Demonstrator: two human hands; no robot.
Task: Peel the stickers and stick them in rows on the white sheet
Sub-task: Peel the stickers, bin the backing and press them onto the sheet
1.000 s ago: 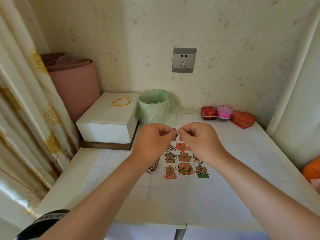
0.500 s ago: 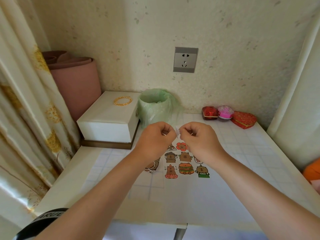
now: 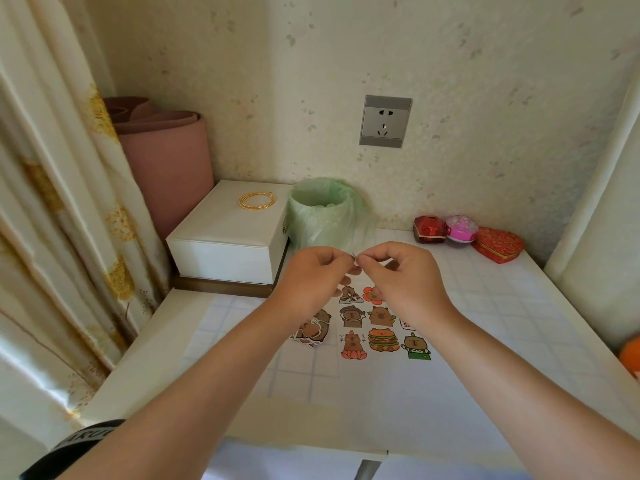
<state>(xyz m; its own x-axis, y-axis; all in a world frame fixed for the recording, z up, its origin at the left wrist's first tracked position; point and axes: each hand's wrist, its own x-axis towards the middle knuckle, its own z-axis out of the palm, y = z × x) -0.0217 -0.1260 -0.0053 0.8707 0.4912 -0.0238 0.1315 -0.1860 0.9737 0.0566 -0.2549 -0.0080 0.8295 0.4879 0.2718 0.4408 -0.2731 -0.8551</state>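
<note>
Table [image 3: 540, 306]: pale top with faint grid lines, under both hands and reaching to the wall beyond them.
White sheet [image 3: 398, 393]: flat on the table, below and nearer than the hands, both forearms crossing above it.
Pink roll [image 3: 166, 161]: upright in the corner, far left of the left hand.
White box [image 3: 225, 244]: left of the left hand, on a dark base; gold bangles [image 3: 258, 200] lying on its lid.
Bin with green bag [image 3: 322, 213]: just beyond the hands, against the wall.
Three small gift boxes [image 3: 467, 237]: red, pink and red heart-shaped, in a line beyond and right of the right hand.
Stuck stickers [image 3: 379, 323]: cartoon animals and a burger in rows on the sheet, directly below the hands, partly hidden by the right wrist.
Loose sticker pile [image 3: 313, 330]: under the left wrist, left of the rows.
Left hand [image 3: 311, 271]: raised over the sheet, thumb and forefinger pinched on a small sticker piece [image 3: 354, 259].
Right hand [image 3: 401, 275]: same height, fingertips meeting the left at that piece, pinching it too.
Sticker piece: held edge-on between the fingertips, design unreadable.
</note>
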